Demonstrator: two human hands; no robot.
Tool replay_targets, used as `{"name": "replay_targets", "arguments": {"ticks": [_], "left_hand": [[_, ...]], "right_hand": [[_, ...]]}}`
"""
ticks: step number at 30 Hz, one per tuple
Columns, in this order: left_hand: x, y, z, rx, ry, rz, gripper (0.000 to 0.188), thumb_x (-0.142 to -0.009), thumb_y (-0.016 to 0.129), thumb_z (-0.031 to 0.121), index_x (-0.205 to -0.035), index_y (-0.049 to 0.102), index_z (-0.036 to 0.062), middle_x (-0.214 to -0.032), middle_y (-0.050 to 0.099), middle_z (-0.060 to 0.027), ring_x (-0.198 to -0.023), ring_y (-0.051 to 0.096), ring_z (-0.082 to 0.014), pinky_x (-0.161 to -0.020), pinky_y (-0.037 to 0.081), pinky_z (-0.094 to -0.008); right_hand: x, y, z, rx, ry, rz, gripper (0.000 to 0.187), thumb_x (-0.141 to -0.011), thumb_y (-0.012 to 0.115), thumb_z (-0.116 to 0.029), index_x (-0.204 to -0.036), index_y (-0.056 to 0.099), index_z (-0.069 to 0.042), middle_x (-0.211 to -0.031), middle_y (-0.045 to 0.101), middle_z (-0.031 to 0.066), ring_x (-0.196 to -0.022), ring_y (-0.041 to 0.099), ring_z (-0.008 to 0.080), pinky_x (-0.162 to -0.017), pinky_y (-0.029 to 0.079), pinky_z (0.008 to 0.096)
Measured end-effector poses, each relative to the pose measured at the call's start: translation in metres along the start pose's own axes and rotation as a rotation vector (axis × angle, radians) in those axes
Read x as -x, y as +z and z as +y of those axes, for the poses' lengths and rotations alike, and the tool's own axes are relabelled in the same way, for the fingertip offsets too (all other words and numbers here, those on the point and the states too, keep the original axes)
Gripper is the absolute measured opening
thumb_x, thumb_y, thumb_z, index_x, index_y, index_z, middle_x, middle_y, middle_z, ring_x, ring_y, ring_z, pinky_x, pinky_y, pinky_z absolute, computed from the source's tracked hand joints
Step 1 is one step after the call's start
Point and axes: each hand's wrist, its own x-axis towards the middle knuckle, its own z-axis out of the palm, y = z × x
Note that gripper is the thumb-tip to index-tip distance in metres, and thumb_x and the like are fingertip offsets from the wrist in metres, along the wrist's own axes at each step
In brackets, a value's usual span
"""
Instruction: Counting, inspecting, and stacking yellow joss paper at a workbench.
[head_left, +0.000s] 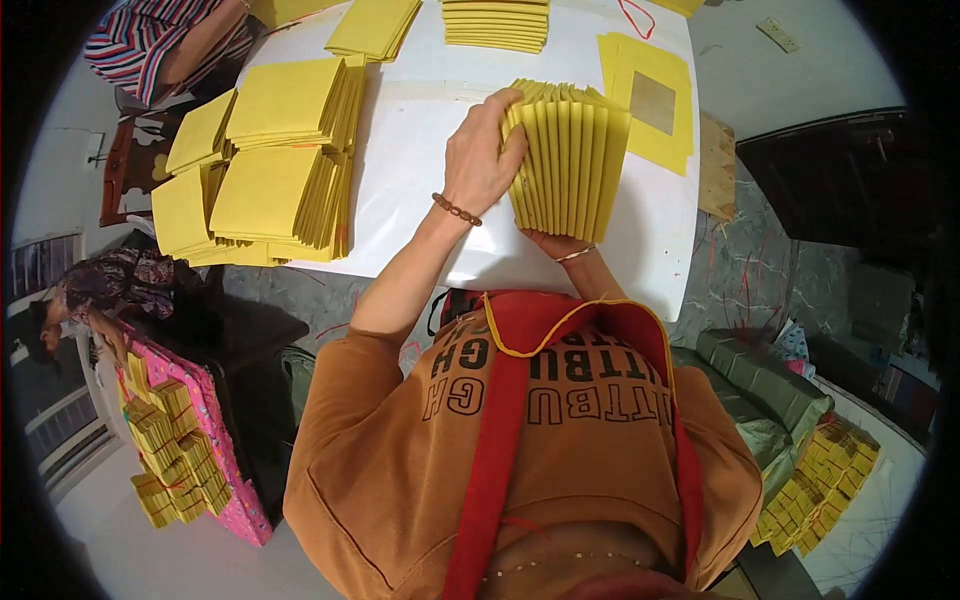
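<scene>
A thick bundle of yellow paper envelopes (568,165) is held upright over the white table, its edges fanned into many folds. My left hand (482,150), with a brown bead bracelet at the wrist, is closed on the bundle's left side, thumb on the near face and fingers at the top corner. Beneath the bundle is my right hand (560,243), supporting its lower end; most of its fingers are hidden behind the paper. A flat yellow sheet with a greyish rectangle (652,102) lies just right of the bundle.
Piles of yellow envelopes (270,190) cover the table's left side, and another stack (495,24) stands at the far edge. A red loop (637,18) lies far right. Other people are at the left; bundled envelopes (180,450) sit on a pink-covered table there.
</scene>
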Motion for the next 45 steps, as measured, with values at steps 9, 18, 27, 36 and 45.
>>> {"name": "replay_targets", "arguments": {"ticks": [9,18,27,36,45], "left_hand": [[0.004,-0.006,0.005,-0.128,0.019,-0.049,0.034,-0.082,0.055,0.021,-0.113,0.049,0.0072,-0.098,0.058,-0.0167,-0.08,0.059,-0.0283,-0.067,0.048,-0.0344],[0.002,-0.007,0.005,-0.183,-0.102,-0.099,0.037,-0.08,0.058,0.027,-0.108,0.046,0.006,-0.09,0.06,-0.0163,-0.076,0.059,-0.0315,-0.065,0.046,-0.0368],[0.006,-0.002,0.002,-0.269,-0.112,-0.019,0.051,-0.076,0.062,0.042,-0.109,0.045,0.006,-0.085,0.061,-0.0166,-0.075,0.061,-0.0315,-0.065,0.046,-0.0375],[0.009,0.003,-0.002,-0.174,-0.16,-0.014,0.056,-0.076,0.064,0.04,-0.113,0.042,0.0038,-0.111,0.051,-0.02,-0.101,0.053,-0.0289,-0.079,0.043,-0.0361],[0.017,0.012,-0.016,-0.042,-0.162,0.054,0.067,-0.073,0.064,0.043,-0.118,0.038,0.0009,-0.133,0.019,-0.0298,-0.118,0.028,-0.0446,-0.097,0.028,-0.0474]], "right_hand": [[-0.001,0.001,0.001,-0.032,0.012,0.03,0.054,-0.085,0.037,-0.054,-0.123,0.047,-0.016,-0.12,0.053,0.0048,-0.107,0.053,0.0226,-0.085,0.045,0.043],[-0.002,0.012,0.008,0.497,-0.129,-0.094,0.041,-0.091,0.039,-0.033,-0.124,0.042,-0.01,-0.121,0.05,0.0057,-0.107,0.051,0.0183,-0.087,0.047,0.0351],[-0.002,0.014,0.008,0.081,-0.053,0.24,0.045,-0.088,0.038,-0.047,-0.118,0.051,-0.017,-0.114,0.057,0.0027,-0.1,0.057,0.0198,-0.082,0.048,0.0398],[-0.004,0.01,0.007,0.028,-0.033,0.132,0.049,-0.088,0.035,-0.048,-0.123,0.046,-0.016,-0.119,0.052,0.0047,-0.104,0.053,0.0225,-0.084,0.047,0.0422],[-0.002,-0.003,0.006,0.219,-0.117,0.143,0.055,-0.088,0.041,-0.047,-0.129,0.04,-0.011,-0.126,0.048,0.0089,-0.109,0.051,0.0252,-0.089,0.044,0.0426]]}}
